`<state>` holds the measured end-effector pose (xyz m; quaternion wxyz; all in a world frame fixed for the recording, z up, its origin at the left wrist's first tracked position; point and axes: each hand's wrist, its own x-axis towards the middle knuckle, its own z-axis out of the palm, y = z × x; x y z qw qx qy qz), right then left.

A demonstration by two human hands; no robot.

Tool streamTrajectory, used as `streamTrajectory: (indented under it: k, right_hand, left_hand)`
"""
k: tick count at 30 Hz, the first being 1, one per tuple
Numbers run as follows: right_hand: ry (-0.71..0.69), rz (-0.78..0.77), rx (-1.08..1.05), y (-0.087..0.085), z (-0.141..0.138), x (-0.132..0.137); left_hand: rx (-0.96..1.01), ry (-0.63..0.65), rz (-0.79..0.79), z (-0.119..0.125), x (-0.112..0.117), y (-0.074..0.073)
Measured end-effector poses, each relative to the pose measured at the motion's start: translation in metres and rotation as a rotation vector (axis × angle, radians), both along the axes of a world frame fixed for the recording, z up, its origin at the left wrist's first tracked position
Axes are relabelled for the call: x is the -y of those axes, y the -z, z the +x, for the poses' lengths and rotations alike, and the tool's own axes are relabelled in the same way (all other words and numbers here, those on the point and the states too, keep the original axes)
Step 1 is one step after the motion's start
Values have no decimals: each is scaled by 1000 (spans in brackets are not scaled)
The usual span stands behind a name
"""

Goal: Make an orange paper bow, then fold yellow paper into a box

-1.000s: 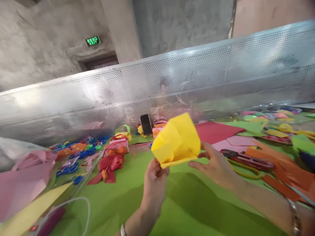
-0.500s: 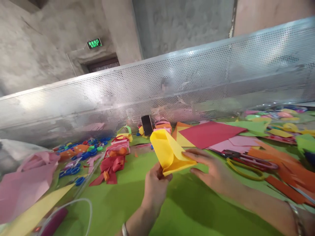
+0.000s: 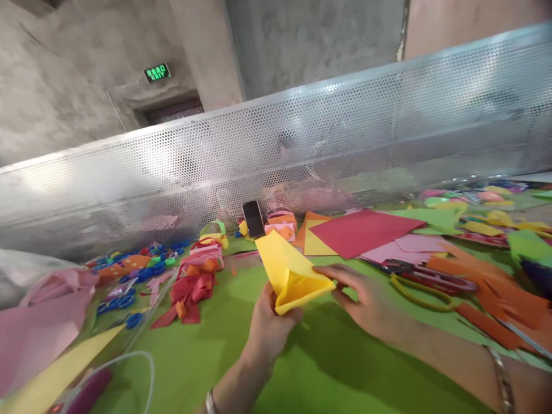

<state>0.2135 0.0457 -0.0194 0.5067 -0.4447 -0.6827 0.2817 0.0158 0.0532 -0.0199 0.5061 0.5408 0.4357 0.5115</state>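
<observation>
A folded piece of yellow paper or felt (image 3: 287,264), shaped like a small pouch with its opening toward me, is held above the green tabletop (image 3: 207,368). My left hand (image 3: 269,322) grips its lower left corner, thumb along the bottom edge and fingers behind. At the right corner my right hand (image 3: 362,299) pinches the edge between thumb and fingers. Beyond the pouch stand a dark-screened phone (image 3: 253,219) and a stack of small pink and orange folded pieces (image 3: 280,224).
To the left lie red folded strips (image 3: 192,290), blue-handled scissors (image 3: 116,302), pink sheets (image 3: 43,339) and a purple tool with a white cord (image 3: 90,391). Red sheets (image 3: 366,230), yellow-handled scissors (image 3: 422,296) and orange scraps (image 3: 495,287) lie right. A perforated metal panel (image 3: 345,132) runs behind.
The yellow pouch has tilted, so its opening faces me more. My right fingers have closed in on its right corner. The whole view has shifted slightly.
</observation>
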Motion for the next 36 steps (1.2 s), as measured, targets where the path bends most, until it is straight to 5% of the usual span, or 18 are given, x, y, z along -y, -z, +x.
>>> streamTrajectory:
  k: [6,12,15,18,21,25,28,32,36]
  right_hand:
    - [-92,-255,-221,-3,3,-3]
    - [-338,-528,-239,-4,7,-6]
    - [-334,-611,-200,-2,9,-8]
    - [-280,-654,-182,1,9,-9]
    - [-271,-676,-167,1,6,-7]
    - [-305,-663,-160,-7,0,2]
    - [-393,-649,-146,-15,1,6]
    - [-566,-648,-96,-19,9,2]
    - [-595,-672,-57,-16,10,-2]
  left_hand:
    - [-9,26,5,-3,-4,7]
    - [65,141,99,-5,-12,18]
    - [-241,-41,223,-10,-8,8]
    - [-722,-326,533,-11,7,-14]
    - [-1018,-188,814,-6,24,-34]
    - [-1129,121,703,-2,29,-35]
    - [-1039,299,690,-4,22,-28]
    - [-912,325,705,-7,15,-27]
    - [-1011,400,722,-7,16,-28]
